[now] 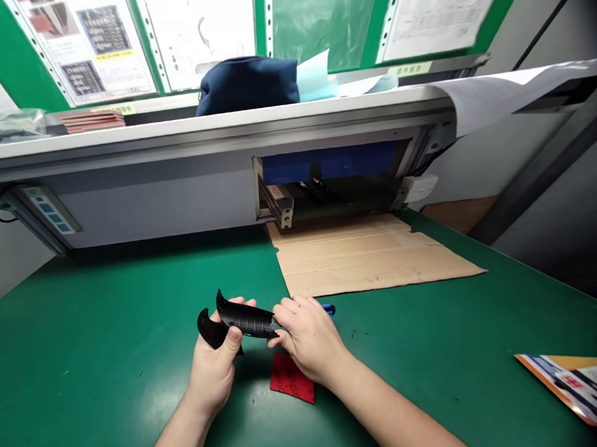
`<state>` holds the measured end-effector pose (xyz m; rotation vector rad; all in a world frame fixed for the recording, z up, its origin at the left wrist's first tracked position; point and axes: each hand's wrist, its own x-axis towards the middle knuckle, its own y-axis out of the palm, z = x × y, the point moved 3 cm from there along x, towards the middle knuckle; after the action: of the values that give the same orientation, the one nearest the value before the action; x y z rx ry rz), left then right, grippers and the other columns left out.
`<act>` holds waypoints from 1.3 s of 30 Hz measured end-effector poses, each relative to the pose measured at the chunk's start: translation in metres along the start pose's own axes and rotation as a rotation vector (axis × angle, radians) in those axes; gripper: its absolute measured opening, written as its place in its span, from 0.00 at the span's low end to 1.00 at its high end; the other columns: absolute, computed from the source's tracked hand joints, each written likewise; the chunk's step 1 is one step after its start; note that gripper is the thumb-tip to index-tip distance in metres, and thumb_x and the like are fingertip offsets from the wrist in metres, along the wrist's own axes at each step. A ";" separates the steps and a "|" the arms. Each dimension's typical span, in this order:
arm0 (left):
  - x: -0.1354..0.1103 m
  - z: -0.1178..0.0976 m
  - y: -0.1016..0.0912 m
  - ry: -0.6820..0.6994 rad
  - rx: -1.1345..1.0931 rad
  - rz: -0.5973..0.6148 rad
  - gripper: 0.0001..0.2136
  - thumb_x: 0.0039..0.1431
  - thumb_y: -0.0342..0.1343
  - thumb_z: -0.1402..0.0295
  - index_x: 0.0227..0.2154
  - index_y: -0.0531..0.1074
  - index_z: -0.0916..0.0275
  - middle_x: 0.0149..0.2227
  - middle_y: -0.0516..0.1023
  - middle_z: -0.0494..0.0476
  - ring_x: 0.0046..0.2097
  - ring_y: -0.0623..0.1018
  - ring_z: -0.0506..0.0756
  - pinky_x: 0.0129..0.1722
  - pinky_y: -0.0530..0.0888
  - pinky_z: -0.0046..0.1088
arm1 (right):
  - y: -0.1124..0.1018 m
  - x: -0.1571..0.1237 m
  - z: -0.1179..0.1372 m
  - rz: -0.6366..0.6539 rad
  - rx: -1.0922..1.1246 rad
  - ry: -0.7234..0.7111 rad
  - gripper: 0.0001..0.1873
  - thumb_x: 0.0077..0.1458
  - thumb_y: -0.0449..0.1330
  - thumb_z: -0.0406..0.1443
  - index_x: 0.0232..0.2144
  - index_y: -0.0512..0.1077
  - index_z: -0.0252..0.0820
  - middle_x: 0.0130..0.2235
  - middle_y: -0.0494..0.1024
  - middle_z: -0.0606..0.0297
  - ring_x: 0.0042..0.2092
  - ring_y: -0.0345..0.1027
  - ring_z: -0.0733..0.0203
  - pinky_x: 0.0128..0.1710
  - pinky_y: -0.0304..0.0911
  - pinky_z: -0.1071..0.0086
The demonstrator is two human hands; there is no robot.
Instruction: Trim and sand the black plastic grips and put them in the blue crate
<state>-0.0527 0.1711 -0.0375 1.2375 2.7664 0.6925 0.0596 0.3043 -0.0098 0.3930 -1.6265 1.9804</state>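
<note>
My left hand (216, 368) is closed round two curved black plastic pieces, each with a hooked tip. The ribbed black piece (247, 319) lies across the fingers under my thumb, its hooked tip up and left. Beside it, lower and further left, is the smooth black piece (212, 329), partly hidden by the hand. My right hand (307, 336) is closed at the right end of the ribbed piece, where a small shiny bit shows at the fingertips. A slim tool's blue-and-black end (329, 309) sticks out behind this hand and appears gripped in it; its middle is hidden.
A red marked patch (291, 378) lies on the green table (138, 405) below my right hand. Flat cardboard (365, 253) lies at the back, before an open drawer (283, 214). A printed packet (577, 382) is at right. A shelf (173, 130) holds a dark blue pouch (251, 82).
</note>
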 end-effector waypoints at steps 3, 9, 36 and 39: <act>0.001 -0.001 -0.003 0.003 0.006 0.014 0.19 0.58 0.61 0.61 0.51 0.69 0.58 0.54 0.72 0.62 0.59 0.68 0.63 0.59 0.66 0.40 | 0.001 -0.002 0.000 0.013 -0.003 -0.021 0.33 0.65 0.38 0.57 0.25 0.66 0.40 0.27 0.67 0.63 0.30 0.54 0.60 0.31 0.47 0.65; 0.001 -0.004 0.001 -0.021 -0.039 0.015 0.20 0.54 0.64 0.62 0.49 0.70 0.59 0.53 0.74 0.63 0.59 0.68 0.63 0.58 0.67 0.38 | -0.001 -0.006 -0.005 0.080 0.245 -0.050 0.30 0.65 0.42 0.56 0.23 0.64 0.41 0.24 0.68 0.67 0.27 0.57 0.63 0.29 0.49 0.68; -0.001 0.010 0.026 -0.254 -0.445 -0.122 0.20 0.62 0.55 0.58 0.55 0.66 0.55 0.56 0.70 0.59 0.60 0.66 0.57 0.58 0.66 0.34 | -0.011 -0.008 0.009 -0.263 0.622 0.159 0.07 0.62 0.57 0.38 0.32 0.69 0.43 0.39 0.71 0.61 0.39 0.67 0.59 0.39 0.63 0.67; -0.001 0.014 0.026 -0.264 -0.495 -0.115 0.21 0.62 0.49 0.48 0.50 0.69 0.55 0.58 0.69 0.58 0.62 0.64 0.57 0.59 0.66 0.34 | 0.000 -0.010 0.021 -0.186 0.647 0.182 0.03 0.60 0.59 0.37 0.34 0.70 0.43 0.40 0.71 0.62 0.40 0.67 0.59 0.39 0.64 0.67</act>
<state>-0.0307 0.1909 -0.0398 0.9748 2.2417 1.0337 0.0655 0.2813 -0.0105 0.5562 -0.7771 2.2778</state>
